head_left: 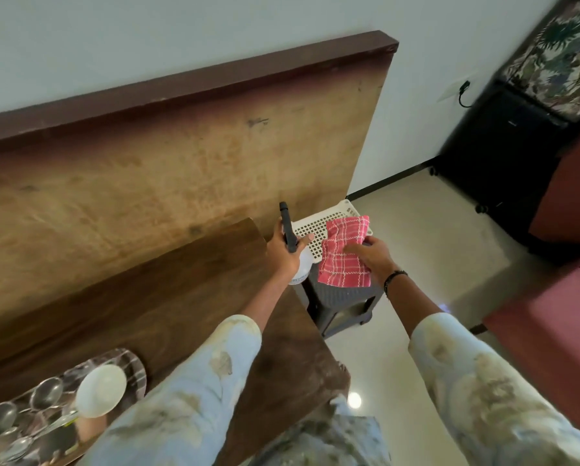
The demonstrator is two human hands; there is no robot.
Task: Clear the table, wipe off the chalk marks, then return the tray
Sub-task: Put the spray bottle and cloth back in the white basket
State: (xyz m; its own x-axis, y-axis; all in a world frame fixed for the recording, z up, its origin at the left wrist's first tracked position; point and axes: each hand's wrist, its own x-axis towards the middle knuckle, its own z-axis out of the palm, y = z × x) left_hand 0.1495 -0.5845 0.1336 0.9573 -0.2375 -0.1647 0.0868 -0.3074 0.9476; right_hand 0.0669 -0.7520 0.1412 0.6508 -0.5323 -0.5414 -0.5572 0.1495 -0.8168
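Beyond the counter's (167,297) far right corner, the left hand (283,252) grips a spray bottle (300,267) and the right hand's (371,255) fingers close on the red cloth (344,260) over a basket (315,230); tray (129,364) at near-left corner; wiping probably follows.

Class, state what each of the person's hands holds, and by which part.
Left hand: spray bottle, gripped around its neck below the black nozzle. Right hand: red checked cloth, pinched at its right edge.

Both arms outstretched in pale patterned sleeves, left hand (283,252) fingers closed in a grip, right hand (371,255) palm down, fingers pinching
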